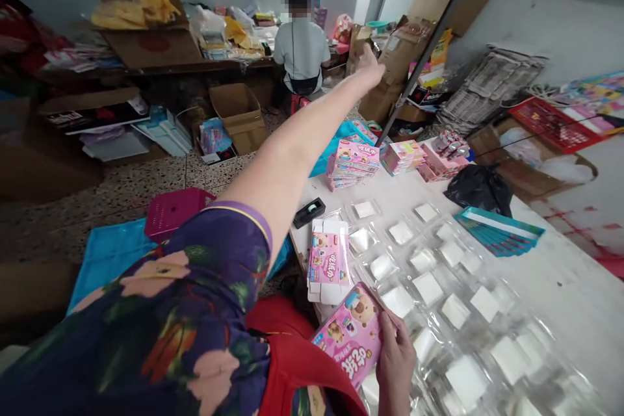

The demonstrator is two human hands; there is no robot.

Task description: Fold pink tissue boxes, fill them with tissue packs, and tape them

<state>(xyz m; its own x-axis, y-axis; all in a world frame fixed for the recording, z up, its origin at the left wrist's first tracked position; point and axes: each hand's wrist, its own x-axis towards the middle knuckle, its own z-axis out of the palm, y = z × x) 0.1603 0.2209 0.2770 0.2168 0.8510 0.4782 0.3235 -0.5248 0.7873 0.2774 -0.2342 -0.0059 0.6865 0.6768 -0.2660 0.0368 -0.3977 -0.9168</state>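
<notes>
My left hand (372, 69) is stretched far out in front at the end of a bare arm. At least one finger is extended, nothing shows in it, and the other fingers are hard to make out. It appears in front of the brown cartons at the back. Low in the view, my right hand (397, 361) grips a pink printed box (355, 331) by its edge, near my red apron. Beside it, flattened pink cartons (329, 260) lie at the table edge. Clear plastic trays with white pads (428, 287) spread over the white table (575, 286).
A black tape dispenser (310, 211), stacked pink boxes (355, 162), a black bag (480, 188) and teal printed sheets (500, 231) are on the table. A dark pole (424, 55) rises behind. A magenta stool (174, 213) stands at left; another person (303, 49) sits farther back.
</notes>
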